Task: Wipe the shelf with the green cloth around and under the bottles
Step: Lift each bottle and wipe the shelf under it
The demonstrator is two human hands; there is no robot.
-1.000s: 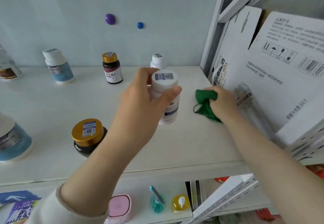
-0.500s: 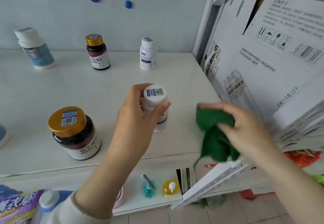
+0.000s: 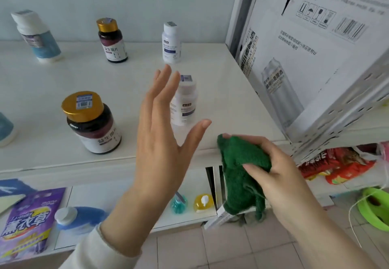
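Released since a moment ago, the white pill bottle (image 3: 184,100) stands on the shelf (image 3: 221,92); left hand (image 3: 162,125) spreads flat-fingered and empty, right hand (image 3: 277,170) clutches the bunched green cloth (image 3: 240,174).

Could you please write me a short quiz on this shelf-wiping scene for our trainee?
1. True or false: the left hand grips the white bottle nearest it.
2. Which holds the green cloth? A: left hand. B: right hand. C: neither.
3. Fill in: the cap of the large dark jar is ___ coloured.

Key: 1 false, its fingers are straight; 2 B; 3 gold.
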